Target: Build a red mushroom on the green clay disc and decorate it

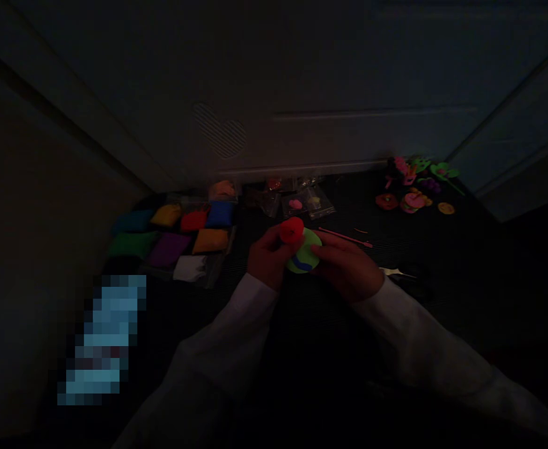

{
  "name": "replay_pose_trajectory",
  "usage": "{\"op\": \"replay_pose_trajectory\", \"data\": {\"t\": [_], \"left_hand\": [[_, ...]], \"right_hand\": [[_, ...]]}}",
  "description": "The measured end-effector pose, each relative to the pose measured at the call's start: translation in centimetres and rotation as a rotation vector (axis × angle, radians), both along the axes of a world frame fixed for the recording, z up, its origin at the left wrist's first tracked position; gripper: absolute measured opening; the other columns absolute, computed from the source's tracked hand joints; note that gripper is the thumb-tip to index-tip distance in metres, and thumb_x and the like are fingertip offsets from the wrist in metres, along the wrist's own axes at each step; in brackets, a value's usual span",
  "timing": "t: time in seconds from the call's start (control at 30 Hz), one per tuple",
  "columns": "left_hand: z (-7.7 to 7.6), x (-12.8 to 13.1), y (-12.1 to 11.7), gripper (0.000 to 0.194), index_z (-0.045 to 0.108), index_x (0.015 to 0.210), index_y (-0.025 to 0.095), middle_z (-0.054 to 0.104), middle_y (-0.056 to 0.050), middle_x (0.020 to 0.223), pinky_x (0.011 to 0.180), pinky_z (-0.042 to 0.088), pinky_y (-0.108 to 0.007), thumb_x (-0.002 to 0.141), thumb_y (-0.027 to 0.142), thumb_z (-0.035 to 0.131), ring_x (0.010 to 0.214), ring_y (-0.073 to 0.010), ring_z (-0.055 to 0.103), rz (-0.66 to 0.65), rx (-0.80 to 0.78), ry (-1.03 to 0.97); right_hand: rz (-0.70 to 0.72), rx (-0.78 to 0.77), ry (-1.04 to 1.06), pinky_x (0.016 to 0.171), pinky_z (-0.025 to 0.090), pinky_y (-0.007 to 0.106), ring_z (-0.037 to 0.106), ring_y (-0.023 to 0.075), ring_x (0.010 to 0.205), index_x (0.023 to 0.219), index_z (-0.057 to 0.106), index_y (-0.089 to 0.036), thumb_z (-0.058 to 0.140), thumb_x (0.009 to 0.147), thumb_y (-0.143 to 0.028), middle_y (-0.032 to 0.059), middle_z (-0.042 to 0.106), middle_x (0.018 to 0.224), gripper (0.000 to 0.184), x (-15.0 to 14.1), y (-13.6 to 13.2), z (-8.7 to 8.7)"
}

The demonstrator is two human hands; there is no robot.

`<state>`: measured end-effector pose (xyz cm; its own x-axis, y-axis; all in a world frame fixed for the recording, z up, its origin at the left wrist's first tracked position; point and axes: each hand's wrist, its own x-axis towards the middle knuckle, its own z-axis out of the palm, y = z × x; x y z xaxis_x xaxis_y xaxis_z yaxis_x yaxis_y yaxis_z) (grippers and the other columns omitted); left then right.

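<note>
The scene is very dark. Both my hands meet over a dark surface, around a light green clay figure [304,254] that has a blue stripe low on it and a red clay lump [291,229] on top. My left hand [267,257] curls around the figure's left side, its fingers up against the red lump. On the right side, my right hand [349,265] grips the green body with bent fingers. Both arms wear white sleeves.
Packets of coloured clay [180,240] lie in rows to the left. Small clear bags [302,202] sit behind my hands. Finished clay flowers [414,187] stand at the back right. A thin pink stick [344,237] and a pale tool [398,272] lie at the right. A pixelated patch [103,340] is at lower left.
</note>
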<state>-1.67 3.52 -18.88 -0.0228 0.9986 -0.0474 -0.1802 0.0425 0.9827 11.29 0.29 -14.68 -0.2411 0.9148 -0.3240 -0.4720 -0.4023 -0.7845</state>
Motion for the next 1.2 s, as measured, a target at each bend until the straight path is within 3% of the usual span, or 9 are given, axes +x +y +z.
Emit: {"op": "replay_pose_trajectory", "data": {"t": [0.3, 0.5, 0.83, 1.2], "left_hand": [[0.3, -0.2, 0.3, 0.034, 0.067, 0.086, 0.019, 0.068, -0.001, 0.082, 0.074, 0.048, -0.032, 0.053, 0.026, 0.074, 0.076, -0.0173, 0.061, -0.064, -0.069, -0.032], [0.2, -0.4, 0.9, 0.048, 0.059, 0.098, 0.017, 0.065, -0.005, 0.100, 0.086, 0.045, -0.034, 0.052, 0.020, 0.074, 0.094, -0.0199, 0.059, -0.133, 0.016, 0.033], [0.5, -0.8, 0.9, 0.065, 0.047, 0.114, 0.017, 0.067, -0.004, 0.087, 0.079, 0.048, -0.033, 0.053, 0.015, 0.072, 0.082, -0.0184, 0.063, -0.212, -0.061, 0.061], [0.4, -0.8, 0.7, 0.072, 0.041, 0.121, 0.017, 0.065, -0.008, 0.094, 0.086, 0.044, -0.039, 0.055, 0.018, 0.071, 0.091, -0.0212, 0.060, -0.217, 0.016, 0.147]], "right_hand": [[0.009, 0.035, -0.188, 0.059, 0.045, 0.025, 0.057, 0.0102, 0.064, 0.087, 0.064, -0.018, 0.063, 0.064, -0.023, 0.0005, 0.065, 0.077, 0.024, 0.6, 0.7, -0.9], [-0.011, 0.077, -0.383, 0.044, 0.040, 0.020, 0.049, 0.0066, 0.046, 0.091, 0.058, -0.018, 0.063, 0.060, -0.013, -0.0055, 0.059, 0.060, 0.031, 1.2, 1.3, -1.1], [0.036, 0.057, -0.491, 0.047, 0.046, 0.024, 0.054, 0.0084, 0.048, 0.102, 0.047, -0.015, 0.059, 0.062, -0.008, -0.0042, 0.056, 0.066, 0.042, 0.9, 1.1, -0.8], [0.081, 0.082, -0.502, 0.053, 0.049, 0.026, 0.057, 0.0092, 0.053, 0.106, 0.046, -0.018, 0.063, 0.062, -0.013, -0.0039, 0.058, 0.069, 0.048, 1.2, 0.9, -0.9]]}}
